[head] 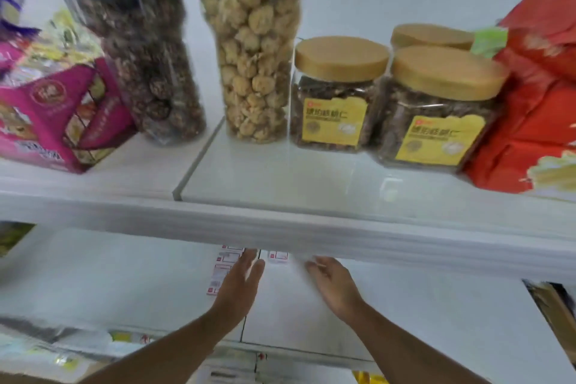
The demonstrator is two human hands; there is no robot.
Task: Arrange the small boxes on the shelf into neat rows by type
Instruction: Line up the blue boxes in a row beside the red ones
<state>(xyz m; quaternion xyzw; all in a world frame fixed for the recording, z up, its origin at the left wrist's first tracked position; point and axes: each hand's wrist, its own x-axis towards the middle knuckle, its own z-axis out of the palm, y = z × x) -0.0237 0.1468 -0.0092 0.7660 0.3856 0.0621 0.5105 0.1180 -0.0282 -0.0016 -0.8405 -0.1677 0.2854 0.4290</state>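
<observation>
Both hands reach into the lower shelf (124, 274), under the lip of the upper shelf (280, 178). The small boxes (223, 268) lie well back on the lower shelf: white with red marking, seen as a short column of perhaps three or four just left of the left hand (240, 284), plus one more box (277, 256) between the two hands, near the back. The lip hides whatever sits further in, so the full count cannot be told. Left fingers (249, 262) are extended and released, flat beside the column, touching or almost touching it; blur prevents saying which. Right hand (333, 280) has its fingers loosely curled, holding nothing that shows. Progress, as a judgement: the left column already looks like a row, with box edges roughly flush; the single box stands apart, and types cannot be told apart at this sharpness, so sorting is probably early to midway. Orientation: each box appears to lie flat, long axis running left to right across the shelf, the column itself running front to back. Jars (339, 93) and bags on the upper shelf are not involved.
</observation>
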